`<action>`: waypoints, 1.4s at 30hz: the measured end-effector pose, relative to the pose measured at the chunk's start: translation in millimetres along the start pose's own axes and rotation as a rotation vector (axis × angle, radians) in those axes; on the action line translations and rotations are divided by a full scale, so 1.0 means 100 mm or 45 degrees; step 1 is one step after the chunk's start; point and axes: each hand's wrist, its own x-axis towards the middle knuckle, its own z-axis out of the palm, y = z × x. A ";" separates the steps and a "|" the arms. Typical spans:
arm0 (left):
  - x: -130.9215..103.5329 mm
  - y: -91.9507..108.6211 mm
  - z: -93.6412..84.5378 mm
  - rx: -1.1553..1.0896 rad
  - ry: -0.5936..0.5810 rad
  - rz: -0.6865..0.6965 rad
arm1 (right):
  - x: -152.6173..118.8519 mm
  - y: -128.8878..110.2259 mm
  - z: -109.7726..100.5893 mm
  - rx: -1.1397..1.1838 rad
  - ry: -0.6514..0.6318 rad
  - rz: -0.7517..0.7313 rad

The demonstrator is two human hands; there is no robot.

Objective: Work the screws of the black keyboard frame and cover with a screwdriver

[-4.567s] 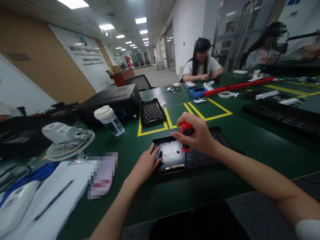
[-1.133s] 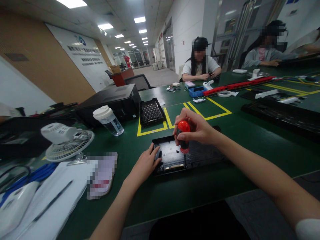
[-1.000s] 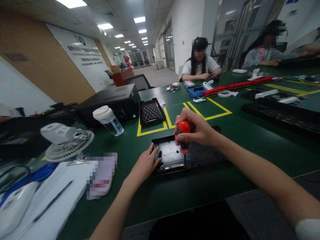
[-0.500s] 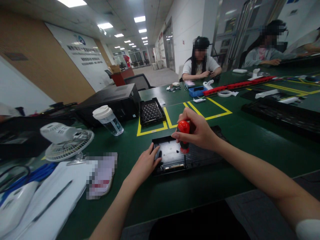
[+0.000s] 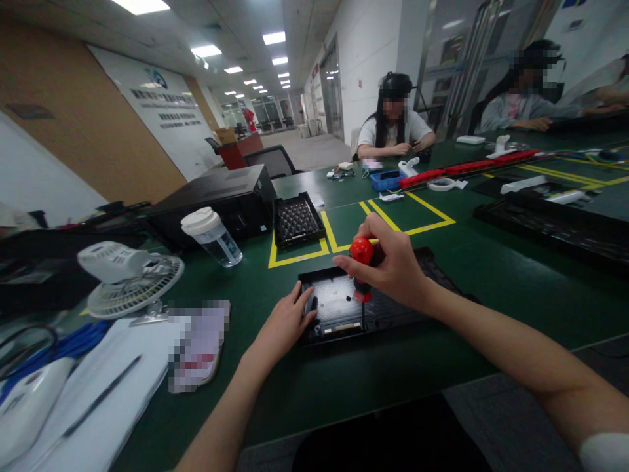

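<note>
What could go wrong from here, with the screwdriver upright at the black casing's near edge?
The red-and-black screwdriver, gripped in the right hand, could slip and scratch the pale strip just beside its shaft.

The black casing might pivot, since the left hand appears to steady only its left end.

The tip is too small to make out, so poor seating could go unnoticed.
</note>
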 end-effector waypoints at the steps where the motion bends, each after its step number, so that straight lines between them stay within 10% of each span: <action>1: 0.00 0.00 0.01 0.003 0.003 0.001 | 0.00 -0.01 0.00 -0.036 0.019 -0.022; 30: 0.00 0.06 -0.06 0.001 -0.036 -0.029 | -0.06 -0.07 0.06 -0.141 0.102 -0.129; 42: 0.00 0.04 -0.05 0.008 -0.019 -0.020 | -0.01 0.00 0.06 0.417 -0.175 -0.016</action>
